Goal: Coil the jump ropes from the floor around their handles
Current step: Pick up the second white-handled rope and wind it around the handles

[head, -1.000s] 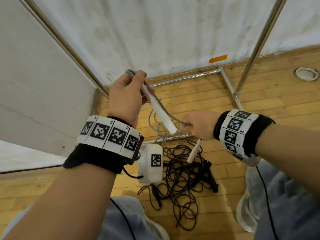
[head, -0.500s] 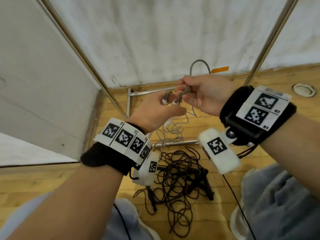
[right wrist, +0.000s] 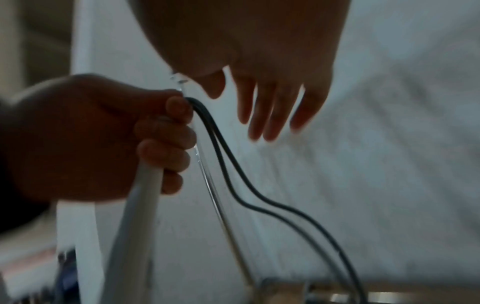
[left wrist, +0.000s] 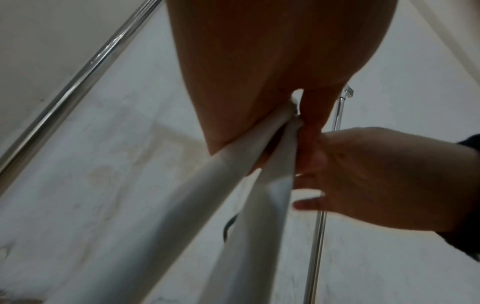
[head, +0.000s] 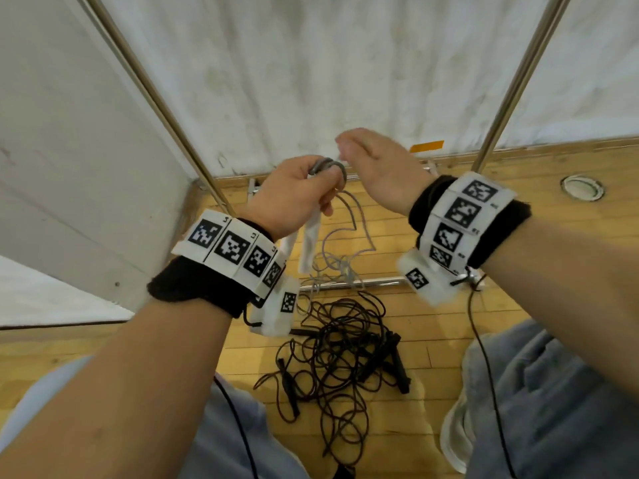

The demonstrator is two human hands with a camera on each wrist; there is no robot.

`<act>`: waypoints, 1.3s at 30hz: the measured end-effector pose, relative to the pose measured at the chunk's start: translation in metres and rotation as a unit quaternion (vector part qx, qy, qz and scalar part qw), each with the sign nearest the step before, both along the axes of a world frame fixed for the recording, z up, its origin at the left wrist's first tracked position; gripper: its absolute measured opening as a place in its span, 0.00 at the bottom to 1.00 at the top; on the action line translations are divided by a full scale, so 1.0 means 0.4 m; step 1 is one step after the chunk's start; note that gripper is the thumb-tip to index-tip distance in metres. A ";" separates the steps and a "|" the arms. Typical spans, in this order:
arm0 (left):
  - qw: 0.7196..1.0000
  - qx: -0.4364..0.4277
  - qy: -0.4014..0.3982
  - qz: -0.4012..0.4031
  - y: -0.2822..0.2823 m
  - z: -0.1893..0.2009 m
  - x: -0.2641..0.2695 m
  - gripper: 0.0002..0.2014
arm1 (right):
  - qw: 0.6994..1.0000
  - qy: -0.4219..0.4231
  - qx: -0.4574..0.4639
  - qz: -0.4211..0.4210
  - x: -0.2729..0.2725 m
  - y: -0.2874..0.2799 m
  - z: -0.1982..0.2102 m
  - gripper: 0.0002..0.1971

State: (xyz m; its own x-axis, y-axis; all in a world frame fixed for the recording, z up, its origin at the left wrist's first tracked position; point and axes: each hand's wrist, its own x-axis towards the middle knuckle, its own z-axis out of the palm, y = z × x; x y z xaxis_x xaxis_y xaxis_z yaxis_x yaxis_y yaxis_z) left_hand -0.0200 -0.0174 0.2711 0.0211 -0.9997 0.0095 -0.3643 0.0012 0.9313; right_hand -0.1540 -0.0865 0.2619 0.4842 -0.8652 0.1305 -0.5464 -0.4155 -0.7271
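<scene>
Nearest the person, between the knees on the wooden floor (head: 518, 216), lies a tangled heap of black jump ropes (head: 340, 344) with their black handles; none of it is coiled yet, and how many ropes it holds cannot be told.

Above that heap the left hand (head: 294, 195) is clenched around the two white handles (head: 309, 245) of a grey jump rope (head: 359, 233), holding them side by side with their free ends pointing down. The two grey cords come out at the top of the fist, bend over the fingers (right wrist: 166, 131) and hang down to a loose grey pile on the floor by a metal bar (head: 373, 281), just beyond the black heap.

The right hand (head: 377, 167) is just beside the left, a little higher, with its fingers (right wrist: 262, 115) straight and spread, holding nothing.

Beyond both hands stand slanted metal poles (head: 162, 105) and a white wall (head: 345, 63).

Judging by this, the handles are gathered but no turn of cord lies around them, so the winding of the grey rope is still to do, and the black ones after it.
</scene>
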 end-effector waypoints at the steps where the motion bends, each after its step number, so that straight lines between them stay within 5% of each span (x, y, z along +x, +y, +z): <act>1: 1.000 0.006 0.014 0.002 0.003 0.002 0.000 0.14 | 0.997 -0.026 0.073 0.032 0.009 0.007 -0.006 0.20; 6: 0.999 0.008 -0.041 0.024 0.022 0.029 0.007 0.02 | 0.944 -0.173 0.276 0.052 0.026 0.044 -0.033 0.30; 13: 0.997 0.012 -0.076 0.010 0.037 0.039 0.058 0.03 | 0.935 -0.271 0.221 0.060 -0.012 0.037 0.009 0.28; 15: 0.995 0.024 -0.098 -0.009 0.040 0.030 0.062 0.10 | 0.930 -0.297 0.211 0.045 -0.012 0.029 0.026 0.26; 21: 0.990 -0.009 -0.138 -0.040 0.048 0.017 0.041 0.09 | 0.968 -0.196 0.130 0.088 -0.005 0.033 0.030 0.14; 27: 0.978 0.011 -0.201 -0.052 0.042 0.006 0.067 0.11 | 0.993 -0.044 0.055 0.090 0.014 0.041 0.036 0.23; 39: 0.995 0.036 -0.093 0.013 0.020 -0.056 0.114 0.02 | 0.917 -0.313 0.247 -0.031 0.004 0.001 0.052 0.20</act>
State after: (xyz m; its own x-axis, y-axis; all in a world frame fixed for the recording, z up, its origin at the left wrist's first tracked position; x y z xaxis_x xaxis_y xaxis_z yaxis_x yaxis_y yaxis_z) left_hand 0.0257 -0.0095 0.2487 0.0523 -0.9971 -0.0555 -0.5291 -0.0748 0.8453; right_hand -0.1524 -0.0862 0.2829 0.3960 -0.9170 -0.0483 0.0307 0.0658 -0.9974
